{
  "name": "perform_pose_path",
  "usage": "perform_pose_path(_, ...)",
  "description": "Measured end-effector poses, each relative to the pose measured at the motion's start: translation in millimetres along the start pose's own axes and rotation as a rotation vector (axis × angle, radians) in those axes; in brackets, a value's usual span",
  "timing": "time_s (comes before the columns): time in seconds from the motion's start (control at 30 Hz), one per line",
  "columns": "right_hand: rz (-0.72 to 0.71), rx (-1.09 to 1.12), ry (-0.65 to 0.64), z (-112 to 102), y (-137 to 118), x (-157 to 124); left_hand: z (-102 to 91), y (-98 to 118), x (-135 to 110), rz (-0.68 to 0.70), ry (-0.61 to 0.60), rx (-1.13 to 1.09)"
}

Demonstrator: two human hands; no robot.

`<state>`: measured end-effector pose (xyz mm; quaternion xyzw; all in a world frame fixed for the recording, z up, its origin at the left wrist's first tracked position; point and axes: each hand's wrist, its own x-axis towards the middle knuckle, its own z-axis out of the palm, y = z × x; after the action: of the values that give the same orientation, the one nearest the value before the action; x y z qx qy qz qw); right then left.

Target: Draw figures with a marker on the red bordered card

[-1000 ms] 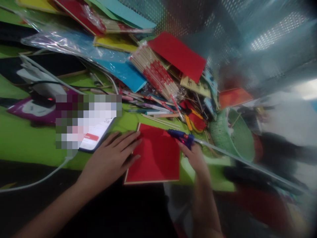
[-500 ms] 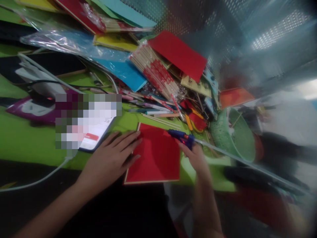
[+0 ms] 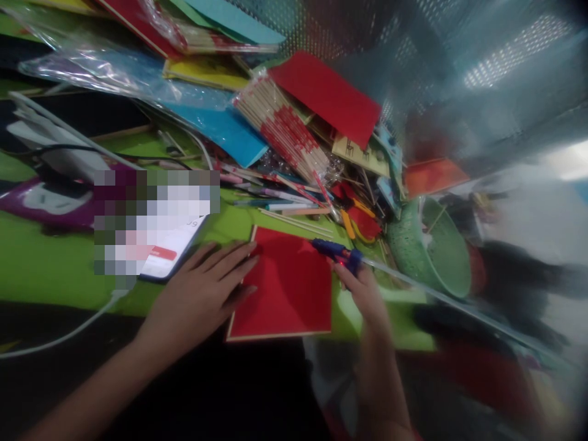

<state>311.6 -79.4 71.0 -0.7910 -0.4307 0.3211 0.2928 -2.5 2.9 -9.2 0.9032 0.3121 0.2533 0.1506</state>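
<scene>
A red square panel (image 3: pixel 285 288) with pale wooden strips along its left and bottom edges lies at the front of the green table. My left hand (image 3: pixel 202 288) rests with fingers stretched out, their tips on the panel's left edge. In my right hand (image 3: pixel 365 288) is a blue hot glue gun (image 3: pixel 337 250), its small red light lit. Its nozzle points left, at the panel's upper right corner; whether it touches cannot be made out. A long clear glue stick (image 3: pixel 427 291) runs out of its back toward the lower right.
A lit phone (image 3: pixel 172 245), partly pixelated, lies left with a white cable (image 3: pixel 87 331). Behind the panel are pens (image 3: pixel 289 199), orange-handled scissors (image 3: pixel 362 220), bundled wooden sticks (image 3: pixel 285 125) and coloured sheets. A green basket (image 3: pixel 429 245) stands right, near the glue stick.
The whole view has shifted slightly, so things sit a little further left. Both hands, the glue gun and the panel keep nearly the same places relative to each other.
</scene>
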Motion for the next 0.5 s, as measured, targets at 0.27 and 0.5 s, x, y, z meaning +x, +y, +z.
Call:
perform_pose_path(0.27,0.006,-0.032,-0.017,0.0,1.2,1.0,-1.7,0.4,1.0,-0.005,-0.009,-0.014)
perform_pose_path(0.5,-0.011,-0.091,-0.030,-0.2,-0.6,1.9,-3.5,1.2,1.6,-0.013,-0.033,-0.006)
